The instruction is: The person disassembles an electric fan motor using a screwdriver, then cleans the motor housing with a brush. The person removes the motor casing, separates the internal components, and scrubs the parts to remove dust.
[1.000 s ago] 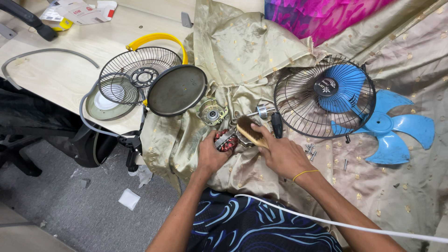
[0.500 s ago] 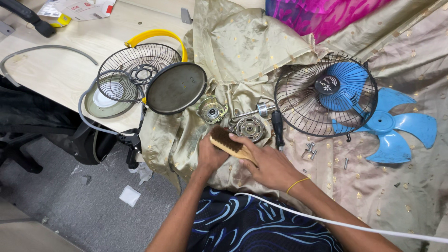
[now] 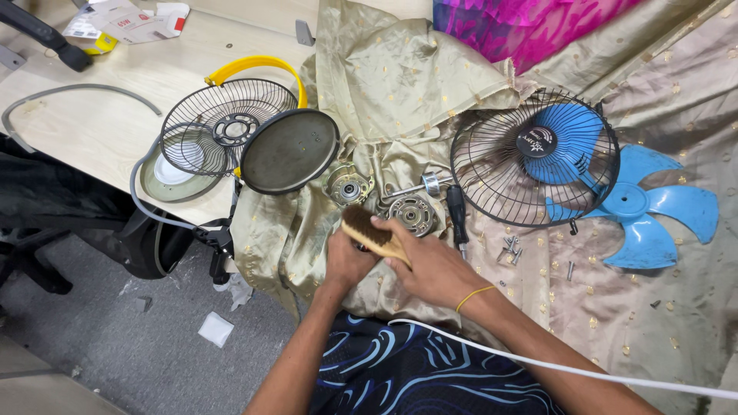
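Gold cloth (image 3: 400, 84) covered the bench. My right hand (image 3: 434, 265) had swung the wooden brush (image 3: 373, 234) leftward off the motor part (image 3: 411, 214), now exposed; my left hand (image 3: 346, 257) stayed closed, contents hidden.

Pale wooden table (image 3: 92, 131) carries a golden cloth (image 3: 384, 84), wire fan guards (image 3: 223, 123) (perhaps dusty), a grey hose (image 3: 46, 96).

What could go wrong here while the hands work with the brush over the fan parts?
The loose screws lie on the wrinkled cloth near the right hand; a sweep might scatter them. The cloth hangs over the table edge, so tugging it could slide the motor parts off.
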